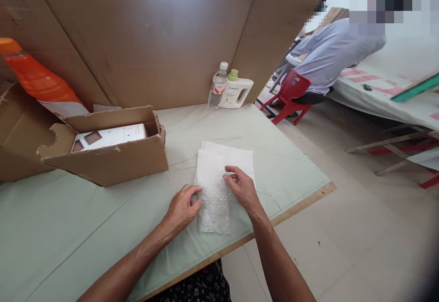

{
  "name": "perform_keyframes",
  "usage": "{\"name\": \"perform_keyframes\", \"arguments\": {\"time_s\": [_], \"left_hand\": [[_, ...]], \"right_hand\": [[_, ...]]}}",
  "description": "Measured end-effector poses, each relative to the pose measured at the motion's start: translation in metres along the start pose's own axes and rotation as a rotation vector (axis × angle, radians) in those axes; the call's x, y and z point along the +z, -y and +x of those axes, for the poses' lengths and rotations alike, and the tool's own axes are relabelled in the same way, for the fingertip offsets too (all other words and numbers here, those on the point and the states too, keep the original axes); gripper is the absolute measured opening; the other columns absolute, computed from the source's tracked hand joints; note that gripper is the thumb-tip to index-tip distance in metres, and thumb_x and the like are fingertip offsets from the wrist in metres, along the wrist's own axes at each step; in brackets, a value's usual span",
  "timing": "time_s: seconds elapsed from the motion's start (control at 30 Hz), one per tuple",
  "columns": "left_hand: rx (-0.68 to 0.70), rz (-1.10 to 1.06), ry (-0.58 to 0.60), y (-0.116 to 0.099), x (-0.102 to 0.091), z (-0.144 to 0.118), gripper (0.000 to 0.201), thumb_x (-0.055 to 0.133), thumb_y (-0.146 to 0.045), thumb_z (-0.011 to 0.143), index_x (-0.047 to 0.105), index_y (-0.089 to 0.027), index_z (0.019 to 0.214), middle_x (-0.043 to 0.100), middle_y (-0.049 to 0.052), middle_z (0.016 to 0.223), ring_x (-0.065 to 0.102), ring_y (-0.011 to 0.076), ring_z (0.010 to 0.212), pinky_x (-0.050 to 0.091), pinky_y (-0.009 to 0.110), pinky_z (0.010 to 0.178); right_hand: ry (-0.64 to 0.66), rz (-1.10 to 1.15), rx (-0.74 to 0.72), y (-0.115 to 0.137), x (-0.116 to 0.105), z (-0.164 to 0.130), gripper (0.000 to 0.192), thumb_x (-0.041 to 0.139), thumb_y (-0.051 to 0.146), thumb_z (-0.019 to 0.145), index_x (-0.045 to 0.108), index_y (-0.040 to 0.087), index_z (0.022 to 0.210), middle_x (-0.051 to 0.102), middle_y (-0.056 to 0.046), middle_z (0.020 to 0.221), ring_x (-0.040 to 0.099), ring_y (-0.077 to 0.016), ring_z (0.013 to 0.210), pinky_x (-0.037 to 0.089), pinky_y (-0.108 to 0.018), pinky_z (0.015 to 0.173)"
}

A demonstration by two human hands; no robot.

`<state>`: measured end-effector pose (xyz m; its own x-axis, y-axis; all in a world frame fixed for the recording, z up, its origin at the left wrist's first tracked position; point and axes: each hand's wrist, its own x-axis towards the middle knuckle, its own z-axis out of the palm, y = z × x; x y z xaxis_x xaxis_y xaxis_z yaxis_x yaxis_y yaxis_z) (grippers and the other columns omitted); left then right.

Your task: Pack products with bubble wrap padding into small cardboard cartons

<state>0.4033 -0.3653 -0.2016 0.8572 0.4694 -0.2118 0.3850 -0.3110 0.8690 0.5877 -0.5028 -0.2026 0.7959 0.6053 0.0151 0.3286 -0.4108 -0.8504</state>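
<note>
Contents of the clear bubble-wrap bundle (215,206) can't be made out; it lies at the near edge of the pale green table (68,229). My left hand (181,208) presses its left side, fingers curled. My right hand (242,188) pinches its top right edge, half closed. White foam sheets (224,158) lie beneath. Beyond: open brown cardboard box (109,156), clear water bottle (217,87).

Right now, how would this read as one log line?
left hand on bubble wrap | right hand pinching its top | white sheet beneath | open carton left
</note>
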Motion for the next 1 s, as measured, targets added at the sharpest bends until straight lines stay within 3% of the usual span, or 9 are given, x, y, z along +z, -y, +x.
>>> {"name": "perform_keyframes", "arguments": {"time_s": [0.2, 0.4, 0.53, 0.67, 1.0], "left_hand": [[0.003, 0.242, 0.02, -0.008, 0.0, 0.0, 0.039, 0.059, -0.022, 0.082, 0.066, -0.021, 0.12, 0.068, 0.006, 0.105, 0.06, 0.0192, 0.079, 0.044, 0.032, 0.078], [-0.031, 0.369, 0.067, -0.018, 0.0, 0.005, 0.04, 0.057, -0.022, 0.084, 0.061, -0.026, 0.124, 0.073, 0.001, 0.084, 0.066, 0.0218, 0.082, 0.039, 0.028, 0.068], [-0.042, 0.406, 0.061, -0.019, -0.001, 0.007, 0.047, 0.053, -0.015, 0.083, 0.059, -0.024, 0.129, 0.074, 0.002, 0.087, 0.068, 0.0223, 0.085, 0.04, 0.028, 0.069], [-0.035, 0.412, 0.052, -0.021, -0.003, 0.004, 0.046, 0.05, -0.011, 0.083, 0.062, -0.022, 0.126, 0.074, 0.003, 0.088, 0.067, 0.0218, 0.083, 0.04, 0.028, 0.069], [-0.028, 0.396, 0.042, -0.023, -0.01, -0.005, 0.046, 0.051, -0.012, 0.081, 0.066, -0.022, 0.123, 0.073, 0.002, 0.085, 0.066, 0.0208, 0.078, 0.04, 0.028, 0.068]], "right_hand": [[0.053, -0.011, 0.019, 0.003, -0.003, -0.007, 0.034, 0.061, 0.039, 0.08, 0.071, 0.021, 0.106, 0.074, -0.005, 0.087, 0.064, -0.0196, 0.07, 0.051, -0.034, 0.069], [0.045, 0.026, -0.021, 0.008, 0.001, -0.013, 0.036, 0.063, 0.039, 0.078, 0.071, 0.021, 0.109, 0.07, -0.009, 0.119, 0.061, -0.016, 0.068, 0.051, -0.034, 0.068], [0.093, 0.09, 0.031, 0.014, 0.002, -0.025, 0.042, 0.064, 0.042, 0.08, 0.07, 0.021, 0.116, 0.071, -0.006, 0.091, 0.057, -0.0157, 0.062, 0.046, -0.03, 0.058], [0.204, 0.121, 0.094, 0.017, 0.001, -0.034, 0.04, 0.064, 0.042, 0.082, 0.071, 0.02, 0.114, 0.059, 0.002, 0.064, 0.045, -0.0128, 0.052, 0.037, -0.027, 0.05], [0.196, 0.33, 0.136, 0.013, 0.011, -0.018, 0.035, 0.067, 0.041, 0.074, 0.071, 0.018, 0.1, 0.061, 0.001, 0.07, 0.049, -0.0132, 0.06, 0.039, -0.026, 0.056]]}}
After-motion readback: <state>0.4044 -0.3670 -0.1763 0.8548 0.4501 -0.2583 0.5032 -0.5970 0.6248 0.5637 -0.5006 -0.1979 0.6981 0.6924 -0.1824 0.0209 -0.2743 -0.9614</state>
